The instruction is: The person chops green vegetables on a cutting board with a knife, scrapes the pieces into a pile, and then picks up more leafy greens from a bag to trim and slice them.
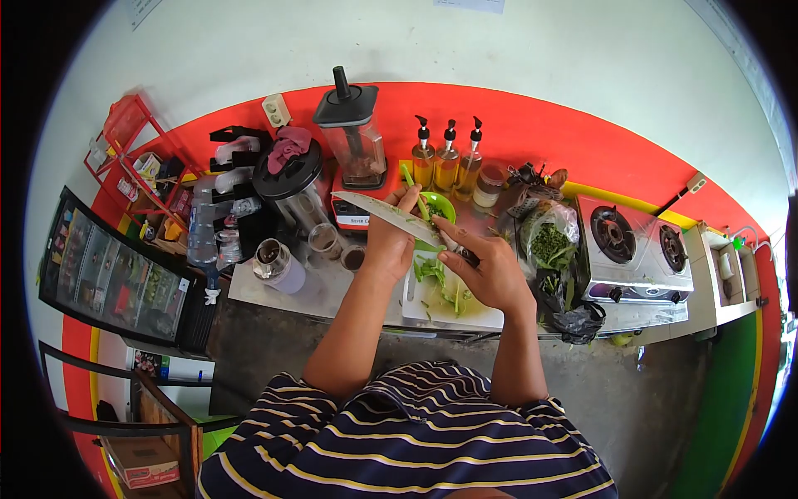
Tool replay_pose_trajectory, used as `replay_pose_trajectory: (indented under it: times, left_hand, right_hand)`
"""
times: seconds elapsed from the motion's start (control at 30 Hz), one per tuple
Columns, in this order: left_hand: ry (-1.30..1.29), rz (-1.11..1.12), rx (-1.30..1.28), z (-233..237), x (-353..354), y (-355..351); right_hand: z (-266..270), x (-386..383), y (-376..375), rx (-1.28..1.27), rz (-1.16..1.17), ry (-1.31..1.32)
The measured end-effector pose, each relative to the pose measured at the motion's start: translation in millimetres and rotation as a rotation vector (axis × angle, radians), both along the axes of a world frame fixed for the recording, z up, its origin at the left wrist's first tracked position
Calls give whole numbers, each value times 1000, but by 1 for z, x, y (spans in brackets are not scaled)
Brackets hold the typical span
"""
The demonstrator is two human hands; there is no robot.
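My right hand is closed around the handle of a large knife. Its blade points up and to the left, crossing in front of my left hand. That hand is closed on a green vegetable stalk, whose tip sticks up above the fingers. Just behind the blade stands a green bowl with chopped greens inside, partly hidden by my hands. Below my hands lies a white cutting board, and cut green pieces are scattered on it.
A blender, pump bottles and a lidded steel container line the back of the counter. To the right are a bag of greens and a two-burner gas stove. A metal cup stands on the left.
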State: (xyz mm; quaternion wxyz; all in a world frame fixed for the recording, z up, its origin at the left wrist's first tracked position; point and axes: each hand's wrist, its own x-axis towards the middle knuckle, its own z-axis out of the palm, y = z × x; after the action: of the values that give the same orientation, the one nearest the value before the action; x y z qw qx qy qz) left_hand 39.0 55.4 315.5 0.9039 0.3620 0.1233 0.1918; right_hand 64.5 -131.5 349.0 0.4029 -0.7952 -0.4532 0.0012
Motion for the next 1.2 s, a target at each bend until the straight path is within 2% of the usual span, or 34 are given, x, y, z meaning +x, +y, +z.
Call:
replay_pose_trajectory:
  times: [0.53,0.73,1.07,1.2]
  left_hand:
    - [-4,-57,41,-7,-1,1]
    - [-29,-61,27,-5,-5,-5]
    - [-54,-210,-8,-6,-9,-9]
    - [-2,-271,-31,-1,-8,-5]
  right_hand:
    - [-14,-1,5,140,7,97]
    - [-10,-3,5,89,-31,140]
    - [-10,-5,2,58,-86,98]
    - [-20,-3,0,148,-46,124]
